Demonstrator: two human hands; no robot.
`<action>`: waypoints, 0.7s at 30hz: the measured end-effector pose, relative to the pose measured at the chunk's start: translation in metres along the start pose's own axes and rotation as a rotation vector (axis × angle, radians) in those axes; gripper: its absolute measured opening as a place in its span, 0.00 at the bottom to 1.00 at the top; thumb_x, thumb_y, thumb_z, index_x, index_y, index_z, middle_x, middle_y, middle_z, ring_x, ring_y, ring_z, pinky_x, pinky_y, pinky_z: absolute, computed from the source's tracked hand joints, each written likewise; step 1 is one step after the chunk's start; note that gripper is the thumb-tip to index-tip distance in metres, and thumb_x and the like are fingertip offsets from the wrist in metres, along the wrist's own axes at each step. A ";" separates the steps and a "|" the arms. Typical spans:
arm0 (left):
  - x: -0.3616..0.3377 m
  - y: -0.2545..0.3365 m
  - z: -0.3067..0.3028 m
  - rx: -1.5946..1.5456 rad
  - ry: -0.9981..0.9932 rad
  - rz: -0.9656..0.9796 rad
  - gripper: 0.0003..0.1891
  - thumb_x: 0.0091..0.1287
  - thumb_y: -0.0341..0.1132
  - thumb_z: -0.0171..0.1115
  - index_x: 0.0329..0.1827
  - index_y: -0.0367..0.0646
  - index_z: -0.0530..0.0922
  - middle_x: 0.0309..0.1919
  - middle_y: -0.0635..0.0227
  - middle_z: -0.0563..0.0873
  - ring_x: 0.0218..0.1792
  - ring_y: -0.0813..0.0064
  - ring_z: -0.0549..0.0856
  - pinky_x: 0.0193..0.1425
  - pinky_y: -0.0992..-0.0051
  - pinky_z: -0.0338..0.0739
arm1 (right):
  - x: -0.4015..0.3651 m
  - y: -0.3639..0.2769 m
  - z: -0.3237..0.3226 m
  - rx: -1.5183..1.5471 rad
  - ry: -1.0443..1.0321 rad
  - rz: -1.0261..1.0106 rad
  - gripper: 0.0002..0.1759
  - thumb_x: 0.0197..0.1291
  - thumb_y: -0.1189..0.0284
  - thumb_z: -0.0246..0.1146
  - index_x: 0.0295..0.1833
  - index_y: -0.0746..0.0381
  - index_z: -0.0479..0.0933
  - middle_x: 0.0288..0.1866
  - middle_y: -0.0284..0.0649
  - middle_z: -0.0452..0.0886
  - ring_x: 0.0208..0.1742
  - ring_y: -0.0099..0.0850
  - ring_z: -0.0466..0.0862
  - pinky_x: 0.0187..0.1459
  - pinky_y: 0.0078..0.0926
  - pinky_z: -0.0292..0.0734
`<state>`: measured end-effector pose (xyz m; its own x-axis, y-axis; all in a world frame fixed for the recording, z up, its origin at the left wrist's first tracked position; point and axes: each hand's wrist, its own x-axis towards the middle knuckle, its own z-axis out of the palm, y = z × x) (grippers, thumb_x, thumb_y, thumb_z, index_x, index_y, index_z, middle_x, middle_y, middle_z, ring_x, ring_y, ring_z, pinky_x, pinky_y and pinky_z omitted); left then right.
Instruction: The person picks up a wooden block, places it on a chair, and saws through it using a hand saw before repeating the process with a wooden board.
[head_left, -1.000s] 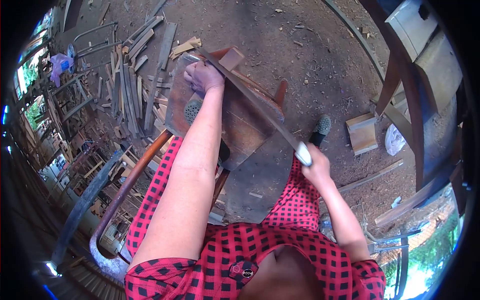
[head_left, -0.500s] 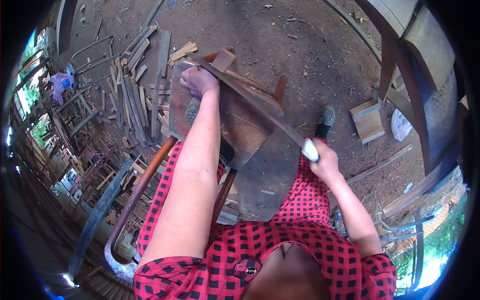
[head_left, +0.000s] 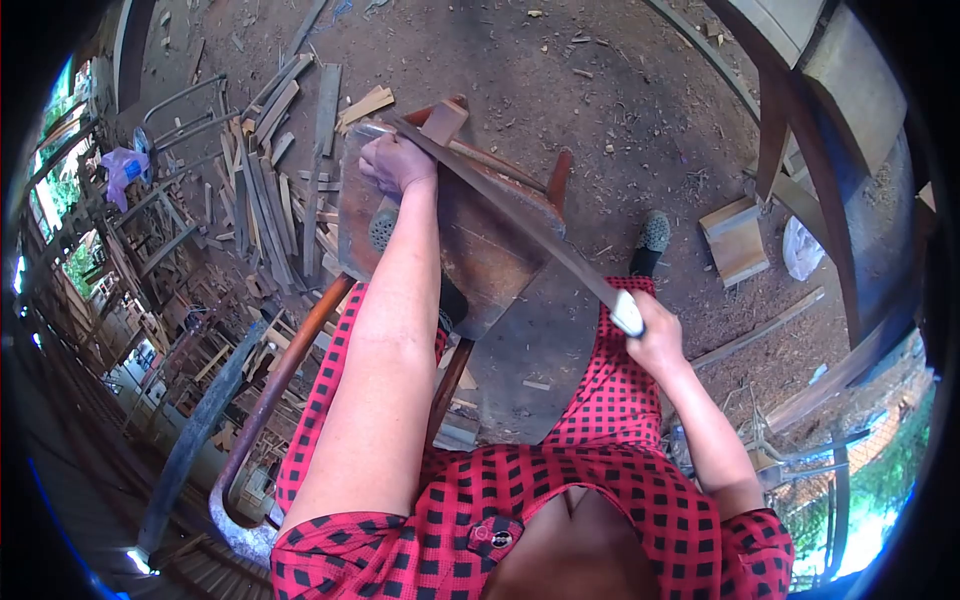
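Observation:
My right hand [head_left: 657, 330] is wrapped round the pale handle of a handsaw [head_left: 510, 210]. Its long blade slants up and left to a block of wood [head_left: 444, 122] at the far edge of a worn wooden chair [head_left: 490, 270]. Closed beside the blade's far end, my left hand [head_left: 398, 164] presses on the wood on the seat. The fingers' undersides and the piece beneath them are largely hidden. Where the blade meets the wood is partly covered by my left hand. One of my feet shows through a gap near the left forearm.
A heap of wood offcuts [head_left: 265, 190] lies on the dirt floor to the left. A curved chair arm [head_left: 290, 350] rises by my left side. At right are a wooden box-like piece [head_left: 735, 242], a white plastic bag [head_left: 803, 249] and dark furniture frames [head_left: 815, 180].
My right hand has drawn the handsaw slightly back, down and to the right. My left hand stays in nearly the same place on the wood.

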<state>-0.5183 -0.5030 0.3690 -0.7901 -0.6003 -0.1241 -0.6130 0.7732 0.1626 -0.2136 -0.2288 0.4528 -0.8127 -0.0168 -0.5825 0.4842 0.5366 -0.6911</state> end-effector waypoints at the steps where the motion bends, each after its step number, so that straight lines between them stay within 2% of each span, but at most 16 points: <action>1: -0.004 0.005 -0.007 0.024 -0.032 0.040 0.19 0.65 0.50 0.55 0.40 0.43 0.82 0.54 0.64 0.76 0.64 0.61 0.67 0.63 0.60 0.66 | 0.024 -0.008 0.015 0.023 0.098 -0.079 0.23 0.40 0.79 0.62 0.48 0.61 0.74 0.38 0.48 0.81 0.44 0.49 0.82 0.45 0.44 0.78; 2: 0.000 0.006 -0.007 0.027 -0.026 0.047 0.19 0.65 0.50 0.55 0.40 0.43 0.82 0.54 0.64 0.76 0.64 0.61 0.67 0.63 0.60 0.66 | 0.054 -0.031 0.016 0.049 0.019 -0.046 0.19 0.41 0.78 0.62 0.44 0.60 0.73 0.37 0.49 0.80 0.43 0.50 0.82 0.44 0.46 0.77; 4: 0.000 0.001 -0.003 0.026 -0.025 0.059 0.18 0.65 0.50 0.55 0.39 0.43 0.82 0.53 0.64 0.76 0.64 0.62 0.67 0.63 0.61 0.66 | 0.113 -0.055 0.037 0.005 -0.012 -0.074 0.19 0.42 0.76 0.61 0.45 0.61 0.72 0.37 0.52 0.80 0.43 0.52 0.81 0.44 0.48 0.76; 6: 0.002 0.003 0.002 -0.024 0.006 0.016 0.18 0.65 0.50 0.55 0.39 0.43 0.82 0.53 0.64 0.76 0.64 0.62 0.67 0.63 0.61 0.66 | 0.122 -0.058 0.040 0.006 0.009 -0.115 0.19 0.43 0.76 0.61 0.45 0.61 0.72 0.38 0.52 0.81 0.44 0.52 0.81 0.43 0.48 0.76; 8: 0.002 -0.002 0.000 -0.076 0.038 -0.052 0.18 0.65 0.50 0.55 0.40 0.43 0.82 0.54 0.64 0.76 0.64 0.62 0.66 0.63 0.61 0.66 | 0.095 -0.053 0.030 0.054 0.026 -0.104 0.18 0.43 0.75 0.61 0.45 0.62 0.72 0.41 0.51 0.81 0.45 0.52 0.81 0.43 0.48 0.76; 9: 0.001 0.001 -0.002 -0.010 -0.002 -0.019 0.18 0.65 0.50 0.55 0.40 0.44 0.82 0.53 0.65 0.76 0.64 0.62 0.66 0.63 0.61 0.66 | 0.071 -0.051 0.018 0.022 0.007 -0.040 0.21 0.41 0.77 0.61 0.47 0.61 0.73 0.41 0.49 0.81 0.46 0.50 0.82 0.44 0.47 0.77; 11: 0.002 0.007 -0.003 0.040 -0.039 0.013 0.18 0.65 0.50 0.55 0.40 0.44 0.82 0.53 0.66 0.76 0.64 0.62 0.66 0.63 0.61 0.66 | 0.010 -0.013 0.016 0.048 0.091 -0.063 0.24 0.40 0.80 0.61 0.49 0.61 0.74 0.40 0.47 0.81 0.45 0.48 0.83 0.44 0.45 0.77; 13: 0.000 0.007 -0.005 -0.016 -0.018 -0.079 0.18 0.65 0.50 0.55 0.40 0.44 0.82 0.54 0.67 0.76 0.64 0.62 0.66 0.63 0.61 0.66 | -0.022 -0.002 0.004 0.019 0.057 -0.011 0.25 0.40 0.81 0.61 0.50 0.61 0.74 0.40 0.47 0.81 0.46 0.46 0.83 0.44 0.43 0.78; 17: -0.003 0.011 -0.008 0.032 -0.033 0.007 0.18 0.65 0.49 0.55 0.40 0.45 0.82 0.54 0.68 0.76 0.64 0.63 0.66 0.63 0.61 0.66 | 0.058 -0.038 0.018 0.005 0.011 -0.044 0.22 0.41 0.79 0.61 0.48 0.62 0.73 0.41 0.49 0.81 0.46 0.49 0.82 0.44 0.45 0.77; 19: -0.005 0.013 -0.011 -0.014 -0.022 -0.046 0.18 0.66 0.49 0.54 0.40 0.44 0.83 0.54 0.68 0.76 0.64 0.62 0.66 0.63 0.61 0.67 | 0.110 -0.056 0.039 -0.011 0.004 -0.091 0.22 0.42 0.77 0.61 0.48 0.62 0.73 0.41 0.50 0.81 0.45 0.51 0.82 0.44 0.47 0.77; 21: -0.002 0.012 -0.012 0.022 -0.027 -0.008 0.17 0.65 0.49 0.54 0.40 0.44 0.83 0.54 0.68 0.76 0.64 0.62 0.66 0.63 0.61 0.67 | 0.121 -0.070 0.044 0.001 0.017 -0.109 0.22 0.42 0.76 0.61 0.48 0.61 0.72 0.41 0.50 0.81 0.44 0.52 0.81 0.43 0.48 0.77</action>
<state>-0.5245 -0.4949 0.3829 -0.7844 -0.6013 -0.1521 -0.6193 0.7727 0.1396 -0.3311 -0.3056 0.4117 -0.8660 -0.0607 -0.4963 0.3929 0.5312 -0.7506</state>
